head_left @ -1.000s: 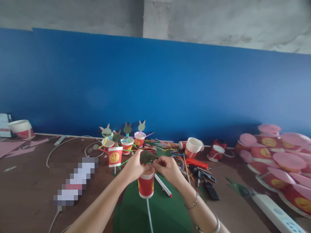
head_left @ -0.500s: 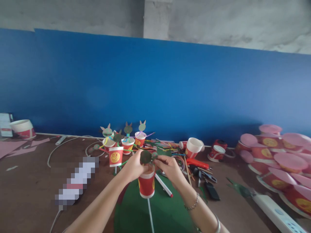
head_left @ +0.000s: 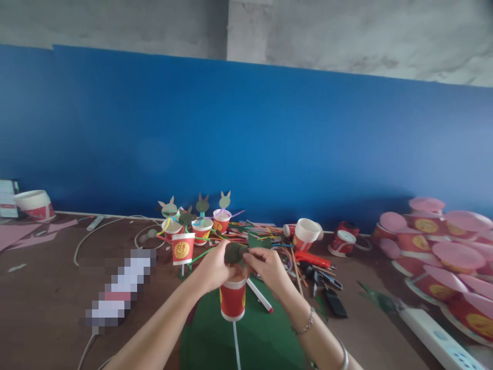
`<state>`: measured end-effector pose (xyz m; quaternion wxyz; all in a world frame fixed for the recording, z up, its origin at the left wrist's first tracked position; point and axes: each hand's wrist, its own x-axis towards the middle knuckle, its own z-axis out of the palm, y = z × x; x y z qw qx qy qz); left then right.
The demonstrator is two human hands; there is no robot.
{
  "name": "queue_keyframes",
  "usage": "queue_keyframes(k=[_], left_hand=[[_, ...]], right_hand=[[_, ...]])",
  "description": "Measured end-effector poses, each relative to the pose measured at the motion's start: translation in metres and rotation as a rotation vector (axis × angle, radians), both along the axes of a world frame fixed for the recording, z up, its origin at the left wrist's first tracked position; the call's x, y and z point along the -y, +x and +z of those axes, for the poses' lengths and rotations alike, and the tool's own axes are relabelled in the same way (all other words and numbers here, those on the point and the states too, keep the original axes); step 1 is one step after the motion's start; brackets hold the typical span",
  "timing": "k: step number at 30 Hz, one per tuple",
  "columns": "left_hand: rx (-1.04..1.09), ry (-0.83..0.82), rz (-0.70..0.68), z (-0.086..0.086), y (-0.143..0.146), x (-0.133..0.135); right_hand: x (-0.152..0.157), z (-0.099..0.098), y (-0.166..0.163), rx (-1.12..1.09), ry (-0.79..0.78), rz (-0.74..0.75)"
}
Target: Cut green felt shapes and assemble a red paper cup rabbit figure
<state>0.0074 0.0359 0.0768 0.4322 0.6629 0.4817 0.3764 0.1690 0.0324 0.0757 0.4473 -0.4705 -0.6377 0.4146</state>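
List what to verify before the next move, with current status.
1. Cup upright, mouth up: ok.
2. Right hand pinching at the right edge of the dark green disc: ok.
3. Left hand grip: cannot tell; it is at the disc's left, but its hold is partly hidden.
4. Disc's join to the cup: cannot tell, hands cover it.
5. Space beside the cup free of loose items: not ok, the white pen lies just right of it on the green sheet.
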Motion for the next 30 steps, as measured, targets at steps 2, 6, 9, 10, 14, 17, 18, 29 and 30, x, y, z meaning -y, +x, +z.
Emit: queue_keyframes(k=[2, 6, 9, 10, 14, 17, 18, 29, 30], left_hand=[[-0.001, 0.001, -0.003, -0.0009, 0.0007, 0.0005], [-0.014, 0.005, -0.023, -0.0023, 0.001, 0.0019], [-0.025, 0.007, -0.04, -0.0029, 0.0011, 0.0023], [-0.028, 0.007, -0.041, -0.0031, 0.0012, 0.0022], [-0.038, 0.007, -0.041, -0.004, 0.0019, 0.0018], [-0.042, 0.009, -0.052, -0.0047, 0.0025, 0.0026], [-0.042, 0.011, -0.055, -0.005, 0.0027, 0.003], [-0.095, -0.001, -0.061, -0.0082, 0.0005, 0.0], [-0.1, -0.002, -0.06, -0.0082, 0.0, -0.0002]], right_hand=[[0.0004, 0.0002, -0.0007, -0.032, -0.018, -0.006], [0.0017, 0.0027, -0.0027, -0.065, -0.063, -0.02], [0.0018, 0.0028, -0.0037, -0.051, -0.064, -0.03], [0.0016, 0.0023, -0.0039, -0.044, -0.055, -0.037], [0.0008, -0.0003, -0.0037, -0.019, -0.015, -0.041], [0.0011, -0.0004, -0.0039, -0.027, -0.003, -0.023], [0.0014, -0.0001, -0.0042, -0.04, -0.007, -0.02], [-0.0027, -0.0033, -0.003, -0.025, -0.043, -0.018], [-0.0033, -0.0031, -0.002, -0.003, -0.046, -0.012]])
